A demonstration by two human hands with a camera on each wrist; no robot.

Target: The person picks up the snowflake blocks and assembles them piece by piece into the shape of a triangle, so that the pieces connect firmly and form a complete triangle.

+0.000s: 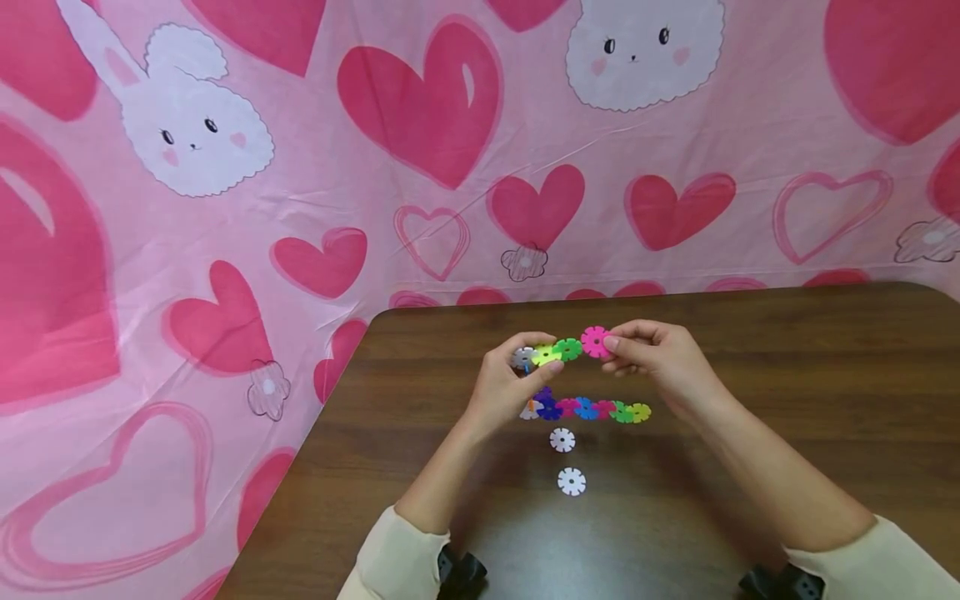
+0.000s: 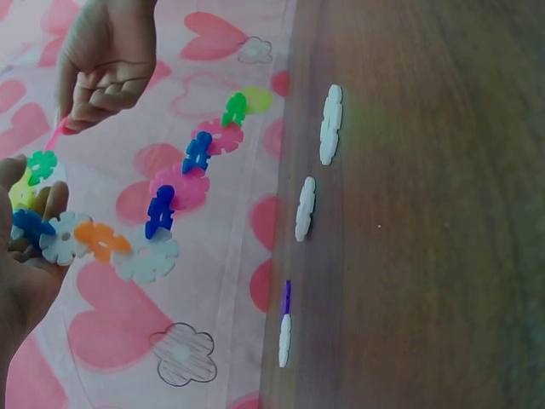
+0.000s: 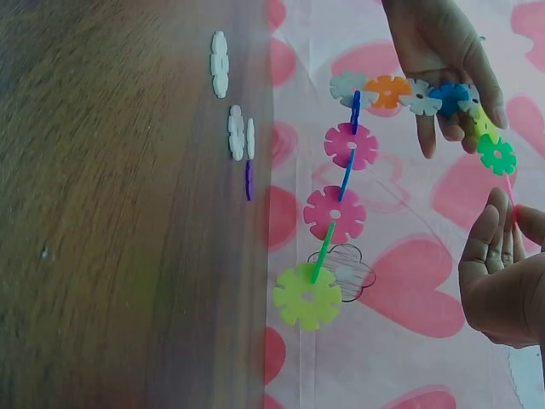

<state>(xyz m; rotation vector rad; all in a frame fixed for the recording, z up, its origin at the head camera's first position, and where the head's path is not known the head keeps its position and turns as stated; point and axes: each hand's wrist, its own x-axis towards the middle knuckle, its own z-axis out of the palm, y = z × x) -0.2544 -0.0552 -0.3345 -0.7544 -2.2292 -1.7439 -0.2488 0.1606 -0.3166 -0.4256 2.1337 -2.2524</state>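
My left hand (image 1: 504,379) holds a chain of slotted plastic snowflake discs, with a yellow disc (image 1: 546,355) between thumb and fingers. Beyond it, a green disc (image 1: 568,349) forms the upper end of the chain. My right hand (image 1: 667,362) pinches a pink snowflake disc (image 1: 596,342) at that green disc's edge; in the right wrist view the two appear to touch. The rest of the chain hangs in the air past an orange disc (image 3: 388,92) and a white disc (image 3: 350,88), through pink discs (image 3: 335,215), to a yellow-green disc (image 3: 307,296).
Two loose white discs (image 1: 562,440) (image 1: 572,482) lie on the brown wooden table (image 1: 825,433). A purple disc (image 2: 286,296) joined or close to a white one (image 2: 285,341) lies farther back. A pink heart-print cloth (image 1: 465,250) hangs behind the table.
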